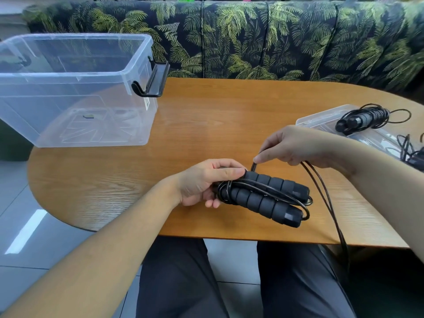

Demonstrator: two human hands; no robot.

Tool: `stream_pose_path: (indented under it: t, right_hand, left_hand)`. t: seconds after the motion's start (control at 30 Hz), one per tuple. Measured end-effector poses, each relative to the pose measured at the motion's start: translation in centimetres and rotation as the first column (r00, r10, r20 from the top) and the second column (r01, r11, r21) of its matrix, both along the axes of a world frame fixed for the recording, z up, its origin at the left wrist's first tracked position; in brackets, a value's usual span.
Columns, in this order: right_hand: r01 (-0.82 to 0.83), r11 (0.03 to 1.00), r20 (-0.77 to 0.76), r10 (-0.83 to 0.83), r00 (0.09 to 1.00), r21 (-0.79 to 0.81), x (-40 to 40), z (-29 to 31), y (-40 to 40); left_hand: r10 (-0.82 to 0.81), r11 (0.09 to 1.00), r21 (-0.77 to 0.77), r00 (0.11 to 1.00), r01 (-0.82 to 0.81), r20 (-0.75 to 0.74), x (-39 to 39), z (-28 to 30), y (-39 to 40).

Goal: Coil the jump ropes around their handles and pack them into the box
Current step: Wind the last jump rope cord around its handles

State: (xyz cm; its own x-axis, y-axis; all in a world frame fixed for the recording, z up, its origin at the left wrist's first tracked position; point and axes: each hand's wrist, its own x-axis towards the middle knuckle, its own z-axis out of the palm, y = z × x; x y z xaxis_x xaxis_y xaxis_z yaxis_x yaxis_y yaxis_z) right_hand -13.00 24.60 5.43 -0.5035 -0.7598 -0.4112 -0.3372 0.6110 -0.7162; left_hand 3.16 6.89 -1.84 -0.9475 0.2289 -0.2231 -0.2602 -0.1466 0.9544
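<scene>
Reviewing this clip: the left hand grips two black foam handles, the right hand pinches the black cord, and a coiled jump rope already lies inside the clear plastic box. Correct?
Not quite. The head view shows the clear plastic box holding no rope; the coiled jump rope lies on the clear plastic lid at the table's right. The rest holds: the left hand grips the two black foam handles, and the right hand pinches the black cord.

A wooden table (206,125) (rounded ends) fronts a palm-print sofa (275,37); grey tiled floor (27,214).

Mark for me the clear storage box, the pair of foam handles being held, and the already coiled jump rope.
Clear storage box (128,72): head view, right rim.
Foam handles (263,201): head view, middle of nearer handle's grip.
Coiled jump rope (363,119): head view, its wrapped handles, lying on the lid.
</scene>
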Motion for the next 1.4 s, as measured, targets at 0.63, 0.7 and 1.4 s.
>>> stream_pose_path:
  t: [0.63,0.7,1.4]
  right_hand:
    - [-0.049,0.997,-0.473,0.018,0.881,-0.054,4.5,2.6,-2.5]
    - [-0.047,0.996,-0.48,0.007,0.878,-0.071,5.1,2.2,-2.4]
    - [0.0,0.996,-0.178,-0.016,0.984,-0.09,6.2,-2.4,0.4]
  left_hand:
    - [0.36,0.913,0.197,0.933,-0.357,0.021,0.1,-1.1,1.6]
    - [0.411,0.88,0.251,0.911,-0.403,0.023,0.1,-1.1,1.7]
    - [0.604,0.657,0.516,0.794,-0.549,0.076,0.0,-1.8,0.8]
